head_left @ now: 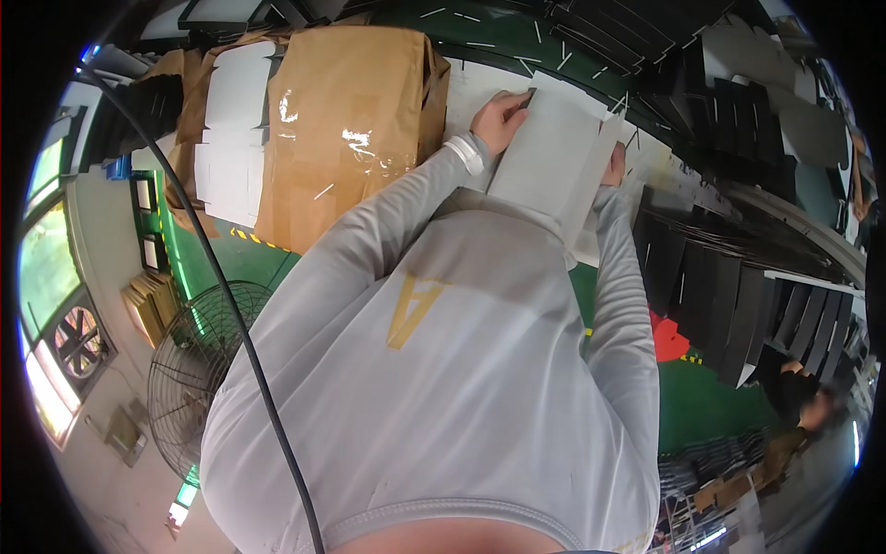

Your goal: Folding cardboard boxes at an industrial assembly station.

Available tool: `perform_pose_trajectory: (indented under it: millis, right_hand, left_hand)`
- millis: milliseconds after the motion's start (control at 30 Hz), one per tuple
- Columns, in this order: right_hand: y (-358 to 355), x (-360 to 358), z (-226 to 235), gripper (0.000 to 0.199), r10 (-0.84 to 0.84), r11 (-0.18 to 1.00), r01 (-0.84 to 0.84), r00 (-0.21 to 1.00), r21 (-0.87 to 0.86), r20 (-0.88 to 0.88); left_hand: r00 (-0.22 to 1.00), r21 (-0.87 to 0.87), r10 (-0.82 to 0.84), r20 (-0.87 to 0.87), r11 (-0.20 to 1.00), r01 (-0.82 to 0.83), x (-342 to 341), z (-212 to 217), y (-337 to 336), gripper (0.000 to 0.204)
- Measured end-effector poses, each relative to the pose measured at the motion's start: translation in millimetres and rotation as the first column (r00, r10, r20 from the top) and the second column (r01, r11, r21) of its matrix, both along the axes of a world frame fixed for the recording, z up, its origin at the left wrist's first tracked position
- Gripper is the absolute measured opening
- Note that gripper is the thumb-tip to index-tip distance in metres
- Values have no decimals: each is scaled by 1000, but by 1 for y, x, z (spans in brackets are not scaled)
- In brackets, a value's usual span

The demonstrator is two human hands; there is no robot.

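A pale grey-white cardboard piece lies in front of me, its long sides folded up at the right. My left hand is closed at its upper left edge, thumb and fingers pinching a dark strip of that edge. At the right side, my right hand grips the raised flap. That flap hides part of the right fingers. The near end of the cardboard reaches close to my grey shirt.
A large brown paper-wrapped package stands at the left beside stacked white cardboard blanks. Stacks of black cardboard pieces rise at the right. White scraps litter the green floor beyond. A wire-caged fan stands lower left; another person is at lower right.
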State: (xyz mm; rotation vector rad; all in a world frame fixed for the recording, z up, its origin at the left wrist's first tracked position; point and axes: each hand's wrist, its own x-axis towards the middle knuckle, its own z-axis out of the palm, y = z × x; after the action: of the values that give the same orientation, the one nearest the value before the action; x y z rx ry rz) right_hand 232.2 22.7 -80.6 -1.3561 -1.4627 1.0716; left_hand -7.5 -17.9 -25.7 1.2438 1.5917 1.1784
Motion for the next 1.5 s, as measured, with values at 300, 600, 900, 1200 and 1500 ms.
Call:
perform_pose_trajectory:
  millis: [300, 600, 900, 1200, 1500]
  right_hand:
    - [0, 19, 1, 30, 161, 987, -161, 986, 10, 43]
    - [2, 5, 41, 32, 212, 977, -210, 968, -32, 134]
    - [2, 5, 46, 38, 292, 956, -271, 903, -109, 315]
    - [5, 6, 38, 32, 240, 964, -257, 951, 70, 194]
    - [6, 5, 37, 36, 251, 962, -266, 950, 60, 186]
  left_hand:
    - [975, -163, -182, 128, 966, 201, 2, 4, -6, 23]
    - [974, -167, -227, -4, 960, 223, -9, 0, 6, 20]
    - [895, -233, -447, 10, 869, 436, -28, -11, 36, 16]
    - [721, -263, -656, -223, 753, 604, -33, 3, 52, 30]
    - [482, -375, -652, -585, 745, 552, -30, 39, 71, 79]
